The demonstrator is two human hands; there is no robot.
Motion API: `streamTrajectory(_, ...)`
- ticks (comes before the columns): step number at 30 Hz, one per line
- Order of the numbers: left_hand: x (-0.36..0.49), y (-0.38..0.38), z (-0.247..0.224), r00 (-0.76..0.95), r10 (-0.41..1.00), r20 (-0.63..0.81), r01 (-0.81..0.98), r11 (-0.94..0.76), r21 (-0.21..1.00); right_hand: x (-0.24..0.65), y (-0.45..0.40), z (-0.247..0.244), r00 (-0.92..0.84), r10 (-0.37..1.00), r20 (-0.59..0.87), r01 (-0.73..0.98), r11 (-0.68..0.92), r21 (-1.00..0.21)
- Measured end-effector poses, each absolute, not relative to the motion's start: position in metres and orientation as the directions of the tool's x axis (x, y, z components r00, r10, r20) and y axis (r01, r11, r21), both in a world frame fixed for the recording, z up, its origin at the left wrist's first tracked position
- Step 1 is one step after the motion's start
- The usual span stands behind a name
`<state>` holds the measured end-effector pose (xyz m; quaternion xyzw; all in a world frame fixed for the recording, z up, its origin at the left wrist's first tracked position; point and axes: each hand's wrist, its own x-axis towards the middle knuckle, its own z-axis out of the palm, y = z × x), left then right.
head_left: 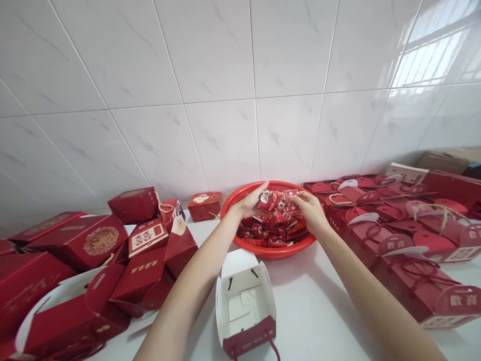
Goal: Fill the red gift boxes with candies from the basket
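Note:
Over a red plastic basket (276, 253) of red-wrapped candies (268, 234), both my hands are close together. My left hand (246, 205) is cupped palm up around several wrapped candies (264, 199), its thumb sticking up. With its fingers closed, my right hand (311, 213) pinches a red candy packet (290, 199) above the left palm. Some fingertips are hidden behind the wrappers. In front of the basket, between my forearms, an open gift box (246, 301) shows its white inside, bare at the bottom, with red cord hanging at its front.
Red boxes (75, 240), several lying tilted, are heaped on the left. Closed red boxes with cord handles (398, 245) stand in rows on the right. A small red box (205, 205) sits by the tiled wall (221, 140). A cardboard box (447, 159) is at the far right.

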<state>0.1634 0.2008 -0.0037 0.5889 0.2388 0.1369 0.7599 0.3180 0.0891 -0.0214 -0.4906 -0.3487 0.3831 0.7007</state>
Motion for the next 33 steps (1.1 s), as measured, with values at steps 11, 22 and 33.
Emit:
streamTrajectory(11, 0.167, 0.194, -0.007, 0.745, 0.662, 0.082, 0.188, -0.326, 0.926, 0.321, 0.092, -0.024, 0.491, 0.860, 0.141, -0.174, 0.255, -0.951)
streamTrajectory(22, 0.171, 0.190, -0.012, 0.799, 0.556, 0.227, 0.460, -0.810, 0.365, 0.320, 0.093, -0.024, 0.510, 0.844, 0.164, -0.160, 0.281, -0.946)
streamTrajectory(33, 0.192, 0.181, -0.034, 0.944, 0.299, -0.136, 0.329, -0.854, 0.402, 0.322, 0.096, -0.027, 0.522, 0.835, 0.176, -0.157, 0.297, -0.942)
